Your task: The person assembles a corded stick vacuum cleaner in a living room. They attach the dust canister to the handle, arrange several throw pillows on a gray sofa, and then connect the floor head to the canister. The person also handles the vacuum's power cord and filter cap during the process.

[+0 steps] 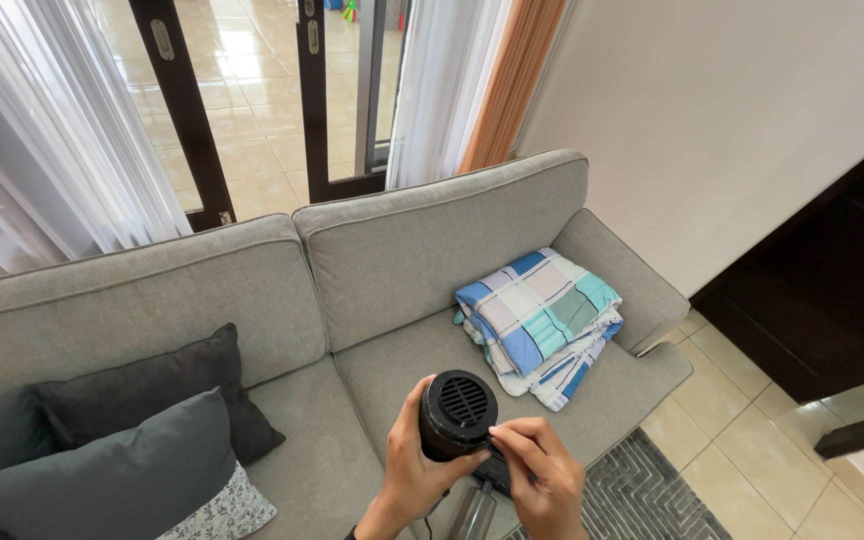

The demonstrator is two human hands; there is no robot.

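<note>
My left hand (414,472) grips a small black device (457,412) with a round body and a slotted grille at its end, held over the front of a grey sofa (372,250). My right hand (542,478) pinches the device's lower right side with fingertips. A clear tube-like part (472,512) shows just below the device, between my wrists. Whether it is joined to the device is hidden by my hands.
A folded checked blue, teal and white blanket (542,325) lies on the sofa's right seat. Dark grey cushions (122,450) lean at the left end. A patterned grey rug (652,495) and tiled floor lie at right. White curtains (62,130) and dark-framed glass doors stand behind.
</note>
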